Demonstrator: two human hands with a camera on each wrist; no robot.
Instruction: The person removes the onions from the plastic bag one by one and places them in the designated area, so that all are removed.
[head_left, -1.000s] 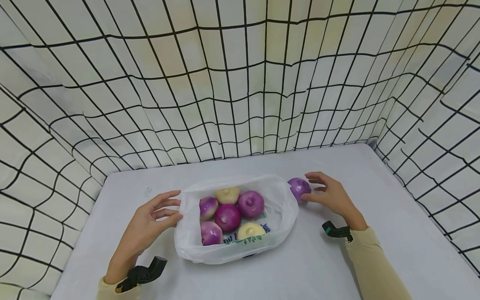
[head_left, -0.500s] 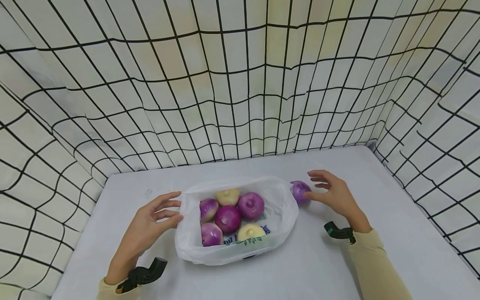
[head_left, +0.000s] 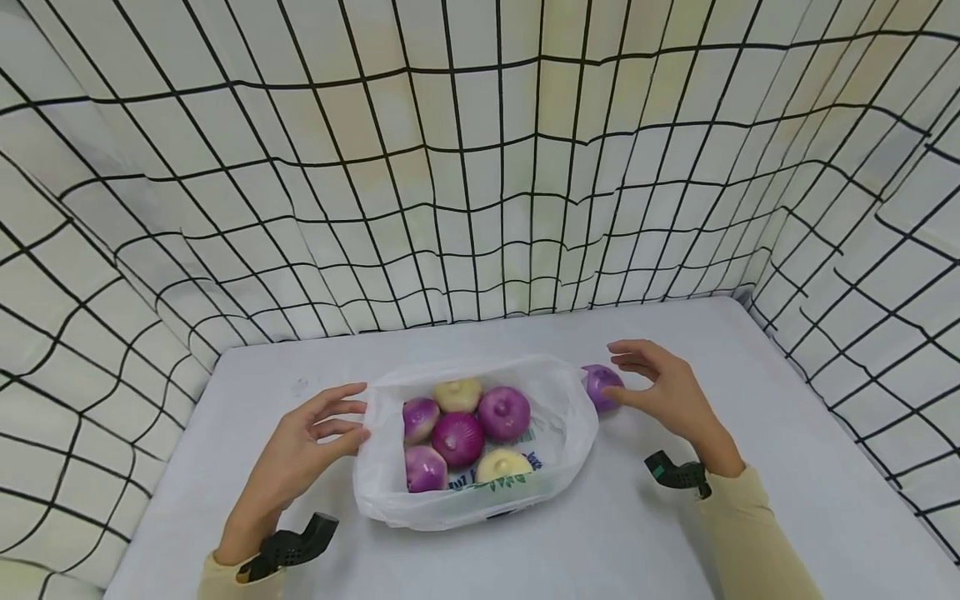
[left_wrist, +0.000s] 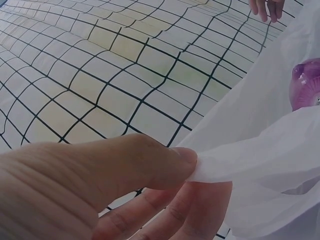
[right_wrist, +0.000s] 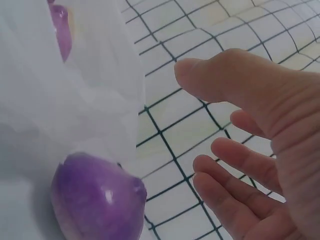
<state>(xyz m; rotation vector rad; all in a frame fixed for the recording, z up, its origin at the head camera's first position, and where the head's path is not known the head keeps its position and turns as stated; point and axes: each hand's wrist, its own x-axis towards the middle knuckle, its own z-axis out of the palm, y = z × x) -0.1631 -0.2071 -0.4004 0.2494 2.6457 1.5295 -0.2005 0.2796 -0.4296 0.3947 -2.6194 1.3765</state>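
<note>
A white plastic bag (head_left: 570, 433) lies open in the middle of the table, with several purple and pale onions (head_left: 457, 437) inside. My left hand (head_left: 352, 421) is at its left edge. In the left wrist view the thumb and fingers (left_wrist: 192, 170) pinch the bag's rim (left_wrist: 270, 150), and one purple onion (left_wrist: 306, 82) shows through the plastic. A loose purple onion (head_left: 598, 385) sits on the table just outside the bag's right end. My right hand (head_left: 637, 379) hovers beside it with its fingers spread. In the right wrist view the hand (right_wrist: 210, 107) is apart from this onion (right_wrist: 95, 200).
The grey table (head_left: 675, 533) is walled at the back and on both sides by pale cloth with a black grid (head_left: 480, 167). Bare tabletop lies in front of the bag and to the right of my right hand.
Almost nothing has changed. My right hand has shifted slightly beside the loose onion, still spread. The left hand keeps its hold on the bag's edge.
</note>
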